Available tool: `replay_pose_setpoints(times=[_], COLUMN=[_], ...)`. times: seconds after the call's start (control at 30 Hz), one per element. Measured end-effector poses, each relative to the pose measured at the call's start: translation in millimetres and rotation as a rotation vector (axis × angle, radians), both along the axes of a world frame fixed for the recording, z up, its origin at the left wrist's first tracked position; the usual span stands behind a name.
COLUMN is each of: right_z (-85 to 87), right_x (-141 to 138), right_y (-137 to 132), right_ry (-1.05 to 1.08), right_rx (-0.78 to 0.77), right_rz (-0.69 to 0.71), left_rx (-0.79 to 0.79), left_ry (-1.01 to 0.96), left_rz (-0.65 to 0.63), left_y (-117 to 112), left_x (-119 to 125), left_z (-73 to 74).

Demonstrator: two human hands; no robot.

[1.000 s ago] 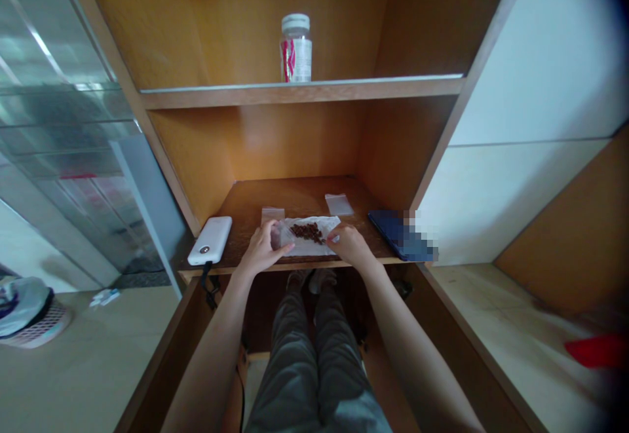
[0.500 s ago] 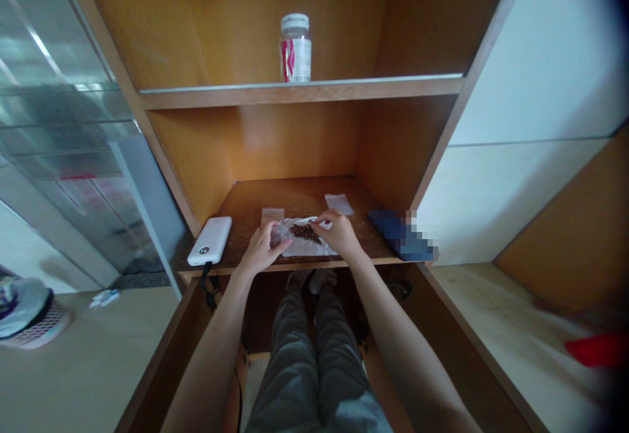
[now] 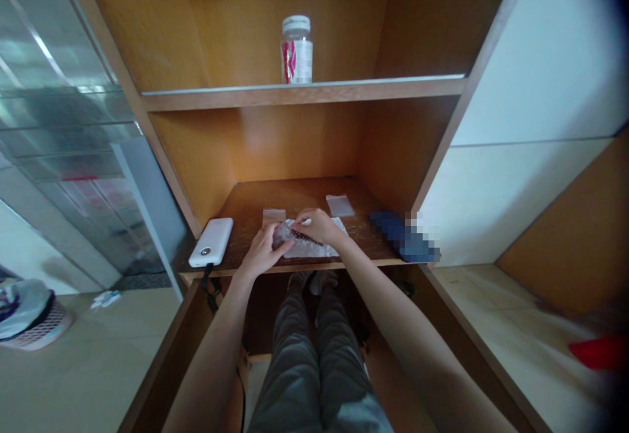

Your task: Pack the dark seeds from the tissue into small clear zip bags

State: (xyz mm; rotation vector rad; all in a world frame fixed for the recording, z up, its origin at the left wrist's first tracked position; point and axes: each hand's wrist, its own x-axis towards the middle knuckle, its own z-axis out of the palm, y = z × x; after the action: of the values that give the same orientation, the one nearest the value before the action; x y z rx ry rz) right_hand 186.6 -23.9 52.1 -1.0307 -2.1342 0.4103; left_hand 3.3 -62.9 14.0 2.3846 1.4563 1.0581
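In the head view, my left hand (image 3: 264,247) grips a small clear plastic bag (image 3: 284,232) at the left end of a white sheet (image 3: 338,249). Small dark brown pieces (image 3: 310,238) lie in a heap on this sheet, partly covered by my right hand (image 3: 318,226). The right fingers are pinched together at the bag's upper right edge; whatever is between them is too small to make out. Just behind my left hand lies a flat clear zip bag (image 3: 274,215). Another flat zip bag (image 3: 340,206) rests farther back to the right.
A white power bank (image 3: 211,242) with a black cable is at the shelf's left edge. A dark blue phone-like object (image 3: 393,230), partly pixelated, lies right. A jar (image 3: 297,53) stands on the upper shelf (image 3: 368,89). Below the shelf an open drawer (image 3: 162,348) surrounds my legs.
My right hand has moved left from the right side of the dark heap to the plastic bag. My left hand keeps its hold on the bag.
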Motion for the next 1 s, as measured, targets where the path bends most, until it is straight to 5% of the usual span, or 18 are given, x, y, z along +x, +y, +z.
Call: replay_pose_setpoints(times=[0.3,0.57,0.87,1.0], right_z=[2.9,-6.6,-1.8,8.7], right_x=[37.6,36.6,36.8,29.0], right_y=[-14.5,-20.2,-18.4,-15.0], right_ry=[-0.374,-0.551,-0.425,-0.250], right_rx=[-0.182,-0.177,-0.181,-0.066], right_rz=[-0.349,-0.364,-0.391,-0.291], left_rx=[0.010,-0.005,-0.018,-0.014], left_ry=[0.006,0.020,0.020,0.024], left_rz=[0.010,0.026,0.025,0.013], left_y=[-1.5,-1.3,-3.7,-3.5], left_x=[0.3,0.1,0.6,1.1], left_z=[0.9,0.2,2.7,2.5])
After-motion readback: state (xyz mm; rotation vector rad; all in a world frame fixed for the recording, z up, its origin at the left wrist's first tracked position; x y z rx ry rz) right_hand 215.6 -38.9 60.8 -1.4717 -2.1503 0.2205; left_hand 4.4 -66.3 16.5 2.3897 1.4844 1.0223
